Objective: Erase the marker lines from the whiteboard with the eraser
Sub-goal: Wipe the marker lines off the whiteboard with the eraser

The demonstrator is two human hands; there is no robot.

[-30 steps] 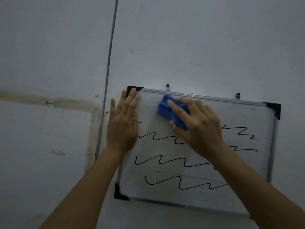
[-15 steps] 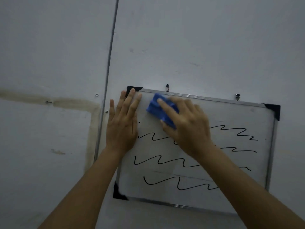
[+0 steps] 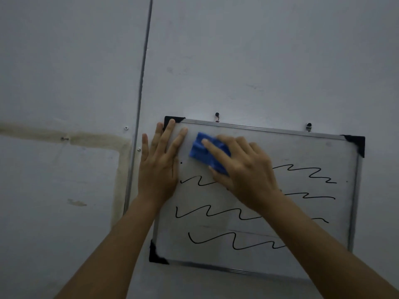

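Seeing one whiteboard center-right, three wavy marker lines, one blue eraser gripped under right hand; left hand flat, fingers spread.

Bare forearms — seemingly sleeveless, unadorned

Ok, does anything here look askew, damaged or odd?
The whiteboard hangs tilted, right side lower. The wall beside it carries a yellowish L-shaped residue stain. Otherwise nothing stands out.
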